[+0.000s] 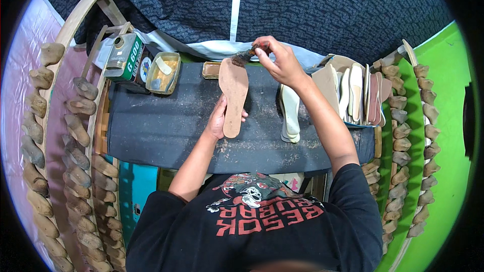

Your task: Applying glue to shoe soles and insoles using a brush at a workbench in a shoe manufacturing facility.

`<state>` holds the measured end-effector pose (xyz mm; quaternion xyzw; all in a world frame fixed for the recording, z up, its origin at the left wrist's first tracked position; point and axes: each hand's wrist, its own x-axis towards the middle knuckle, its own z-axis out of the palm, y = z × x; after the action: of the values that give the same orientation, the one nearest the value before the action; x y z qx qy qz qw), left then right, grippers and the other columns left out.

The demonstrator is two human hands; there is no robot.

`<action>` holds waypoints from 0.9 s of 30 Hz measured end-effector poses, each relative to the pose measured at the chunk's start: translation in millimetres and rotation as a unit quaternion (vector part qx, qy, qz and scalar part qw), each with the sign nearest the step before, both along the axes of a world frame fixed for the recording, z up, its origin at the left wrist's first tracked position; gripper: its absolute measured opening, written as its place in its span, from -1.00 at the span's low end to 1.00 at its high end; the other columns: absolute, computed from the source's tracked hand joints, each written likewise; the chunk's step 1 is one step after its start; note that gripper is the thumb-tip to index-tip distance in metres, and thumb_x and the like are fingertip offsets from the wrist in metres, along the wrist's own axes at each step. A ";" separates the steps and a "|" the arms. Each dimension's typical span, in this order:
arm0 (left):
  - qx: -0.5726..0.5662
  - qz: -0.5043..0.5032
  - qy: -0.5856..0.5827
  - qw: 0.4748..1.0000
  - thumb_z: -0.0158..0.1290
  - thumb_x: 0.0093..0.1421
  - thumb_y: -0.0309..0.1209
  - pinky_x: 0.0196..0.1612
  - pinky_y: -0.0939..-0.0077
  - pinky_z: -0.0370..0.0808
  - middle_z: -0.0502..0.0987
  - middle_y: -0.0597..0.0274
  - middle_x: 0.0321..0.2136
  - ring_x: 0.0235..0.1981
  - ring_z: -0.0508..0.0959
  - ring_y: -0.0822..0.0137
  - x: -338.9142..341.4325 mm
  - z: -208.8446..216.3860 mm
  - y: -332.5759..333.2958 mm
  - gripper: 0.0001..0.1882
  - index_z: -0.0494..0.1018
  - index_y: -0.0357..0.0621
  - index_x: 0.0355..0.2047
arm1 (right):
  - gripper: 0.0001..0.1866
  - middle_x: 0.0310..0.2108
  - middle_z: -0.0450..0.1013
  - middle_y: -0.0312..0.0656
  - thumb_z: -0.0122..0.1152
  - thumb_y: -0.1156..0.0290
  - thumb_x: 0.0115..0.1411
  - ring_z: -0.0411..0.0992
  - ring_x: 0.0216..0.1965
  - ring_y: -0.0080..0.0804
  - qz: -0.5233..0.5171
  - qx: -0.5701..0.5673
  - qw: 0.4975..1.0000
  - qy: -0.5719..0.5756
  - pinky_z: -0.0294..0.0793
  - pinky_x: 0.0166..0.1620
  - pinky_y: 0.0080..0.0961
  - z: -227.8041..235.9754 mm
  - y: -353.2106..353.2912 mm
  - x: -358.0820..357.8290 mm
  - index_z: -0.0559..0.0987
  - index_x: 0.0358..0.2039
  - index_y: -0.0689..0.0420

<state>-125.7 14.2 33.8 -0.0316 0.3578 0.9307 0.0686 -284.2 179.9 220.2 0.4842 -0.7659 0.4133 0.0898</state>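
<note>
My left hand (pixel 218 121) is wrapped round the narrow lower part of a tan insole (pixel 235 100), holding it upright above the dark-covered table. Its wide end points away from me. In my right hand (pixel 285 63), a dark, clotted brush (pixel 239 60) is pinched near the handle. The bristles meet the wide end of the insole at its upper right edge. Just left of that end lies a small shallow tray (pixel 206 77), partly hidden by the insole. Pale insoles (pixel 290 110) lie stacked to the right, below my right forearm.
A green and black metal can (pixel 119 59) and a yellowish tub (pixel 174 89) with a pale scraper in it stand at the back left. Several sole pieces (pixel 355 93) fill a container at the right. Racks of wooden shoe lasts (pixel 78 126) flank both sides. Scraps dot the tabletop (pixel 191 141).
</note>
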 end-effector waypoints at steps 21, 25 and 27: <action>0.005 -0.014 0.028 0.999 -0.25 0.49 0.05 -0.23 0.36 0.66 0.53 0.12 -0.11 -0.24 0.66 0.20 4.7 6.8 24.0 -0.43 0.15 -0.01 0.33 | -0.78 -0.30 0.49 -0.05 0.24 0.57 0.20 0.52 -0.33 -0.09 0.052 0.038 0.990 0.124 0.52 -0.24 -0.31 2.9 19.2 13.4 0.49 -0.15 0.23; -0.002 0.021 0.010 1.000 -0.23 0.48 0.09 -0.26 0.32 0.67 0.57 0.08 -0.18 -0.28 0.67 0.19 10.3 7.4 22.6 -0.45 0.25 -0.04 0.23 | -0.72 -0.32 0.48 -0.07 0.30 0.60 0.09 0.53 -0.32 -0.09 0.078 0.043 0.983 0.161 0.53 -0.27 -0.28 -8.1 20.4 35.6 0.48 -0.16 0.20; 0.000 0.029 0.002 1.000 -0.23 0.48 0.09 -0.26 0.32 0.67 0.57 0.09 -0.17 -0.28 0.67 0.19 11.5 3.8 18.3 -0.45 0.25 -0.03 0.24 | -0.71 -0.35 0.48 -0.09 0.30 0.61 0.07 0.52 -0.36 -0.10 0.110 0.049 0.981 0.150 0.53 -0.29 -0.27 -11.7 27.0 53.0 0.47 -0.18 0.19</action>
<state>-114.2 32.5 37.7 -0.0400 0.3571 0.9323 0.0411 -231.1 206.9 208.5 0.6257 -0.7053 0.3050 0.1343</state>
